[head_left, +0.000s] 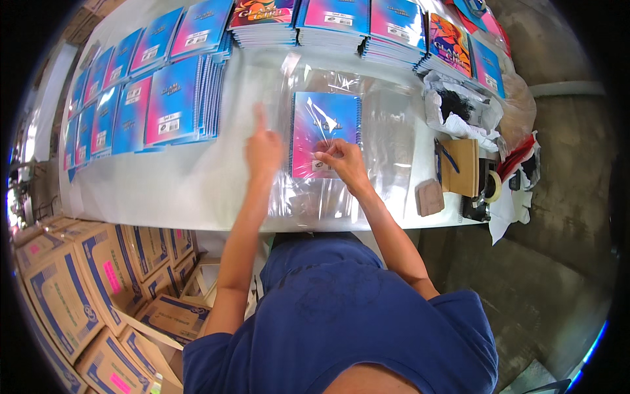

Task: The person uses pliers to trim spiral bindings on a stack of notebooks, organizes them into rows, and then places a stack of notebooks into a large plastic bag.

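Note:
A blue-and-pink spiral notebook [326,108] lies upright in front of me, its wire binding along the right edge. Bright glare on its cover shows clear plastic film over it. My right hand [342,163] is closed in a pinch over the notebook's lower part, thumb and forefinger gripping the film. More clear plastic sheets or bags [388,131] spread beneath and around the notebook. My left hand [264,152], smeared by motion, is left of the notebook above the white tabletop. Its forefinger stretches forward and nothing shows in it; the other fingers look curled.
Stacks of similar notebooks [172,98] line the table's left and far sides. At right are a crumpled white wrapper [459,108] with black bits, a brown block [430,198], a cardboard piece [461,167], a pen and a tape roll [493,186]. Cardboard cartons [59,299] stand below left.

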`<state>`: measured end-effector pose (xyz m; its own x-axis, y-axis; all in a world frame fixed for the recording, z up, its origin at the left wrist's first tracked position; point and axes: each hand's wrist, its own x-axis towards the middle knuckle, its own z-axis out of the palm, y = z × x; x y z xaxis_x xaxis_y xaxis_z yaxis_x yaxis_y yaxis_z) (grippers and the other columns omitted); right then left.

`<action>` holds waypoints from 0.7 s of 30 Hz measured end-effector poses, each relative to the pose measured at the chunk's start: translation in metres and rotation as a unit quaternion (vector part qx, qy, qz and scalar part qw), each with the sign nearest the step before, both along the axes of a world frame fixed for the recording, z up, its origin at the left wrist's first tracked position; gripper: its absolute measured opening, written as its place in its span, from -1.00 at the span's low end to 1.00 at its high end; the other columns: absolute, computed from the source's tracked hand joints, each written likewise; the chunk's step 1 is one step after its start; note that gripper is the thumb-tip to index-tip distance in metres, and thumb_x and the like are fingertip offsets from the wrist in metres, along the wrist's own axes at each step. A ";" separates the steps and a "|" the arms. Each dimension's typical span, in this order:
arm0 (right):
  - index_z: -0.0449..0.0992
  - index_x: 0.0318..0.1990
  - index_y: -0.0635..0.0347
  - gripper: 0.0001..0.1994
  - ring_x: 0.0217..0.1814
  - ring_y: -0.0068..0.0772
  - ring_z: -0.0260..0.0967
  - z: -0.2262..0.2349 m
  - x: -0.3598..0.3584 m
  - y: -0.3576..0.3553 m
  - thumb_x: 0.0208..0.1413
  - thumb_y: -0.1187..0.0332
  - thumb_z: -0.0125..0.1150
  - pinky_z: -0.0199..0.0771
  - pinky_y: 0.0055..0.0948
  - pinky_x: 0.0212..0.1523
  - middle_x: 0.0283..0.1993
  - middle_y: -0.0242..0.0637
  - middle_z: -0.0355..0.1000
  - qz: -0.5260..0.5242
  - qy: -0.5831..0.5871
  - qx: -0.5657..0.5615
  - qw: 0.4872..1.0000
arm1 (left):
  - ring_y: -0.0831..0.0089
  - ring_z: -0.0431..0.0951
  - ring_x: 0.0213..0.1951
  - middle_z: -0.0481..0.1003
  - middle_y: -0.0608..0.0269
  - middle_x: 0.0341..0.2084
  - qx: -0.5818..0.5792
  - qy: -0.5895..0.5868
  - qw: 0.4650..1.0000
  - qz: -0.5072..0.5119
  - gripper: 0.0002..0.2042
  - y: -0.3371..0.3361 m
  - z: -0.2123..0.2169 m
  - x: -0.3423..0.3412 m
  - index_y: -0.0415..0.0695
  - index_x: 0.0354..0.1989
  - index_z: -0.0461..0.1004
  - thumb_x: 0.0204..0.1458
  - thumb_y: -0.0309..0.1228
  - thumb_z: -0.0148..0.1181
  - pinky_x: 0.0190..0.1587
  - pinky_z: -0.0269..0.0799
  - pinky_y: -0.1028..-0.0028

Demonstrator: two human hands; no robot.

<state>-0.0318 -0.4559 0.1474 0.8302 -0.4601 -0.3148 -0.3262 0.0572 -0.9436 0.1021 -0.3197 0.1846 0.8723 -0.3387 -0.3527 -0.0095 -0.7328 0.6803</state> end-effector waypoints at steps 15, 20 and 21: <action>0.44 -0.47 0.36 -0.85 0.11 -0.29 0.46 0.000 -0.003 0.017 0.05 0.49 0.25 0.48 -0.40 -0.10 0.02 -0.03 0.47 -0.047 -0.020 -0.144 0.988 | 0.23 0.22 0.29 0.53 0.53 -0.06 0.221 -0.329 0.422 -0.815 -0.66 -0.140 0.022 0.062 0.20 -0.14 0.59 -0.20 -0.25 0.34 0.38 -0.21 -0.10; 0.46 -0.46 0.36 -0.87 0.03 -0.29 0.51 0.002 -0.003 0.018 0.09 0.50 0.20 0.50 -0.42 -0.11 0.06 0.00 0.46 -0.049 -0.036 -0.161 0.985 | 0.29 0.27 0.26 0.55 0.60 -0.12 0.137 -0.420 0.409 -0.798 -0.70 -0.131 0.030 0.084 0.28 -0.20 0.61 -0.20 -0.19 0.31 0.38 -0.15 -0.05; 0.46 -0.46 0.36 -0.87 0.03 -0.28 0.51 0.003 -0.003 0.020 0.10 0.50 0.19 0.50 -0.42 -0.12 0.06 0.00 0.46 -0.058 -0.034 -0.144 0.987 | 0.30 0.28 0.26 0.55 0.62 -0.12 0.095 -0.422 0.418 -0.799 -0.69 -0.126 0.022 0.083 0.29 -0.19 0.61 -0.20 -0.19 0.30 0.38 -0.14 -0.04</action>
<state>-0.0350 -0.4362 0.1500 0.7818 -0.6152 -0.1017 -0.2683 -0.1846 -0.9455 0.1848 -0.4459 0.2069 -0.5717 -0.7633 -0.3008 -0.7686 0.6265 -0.1289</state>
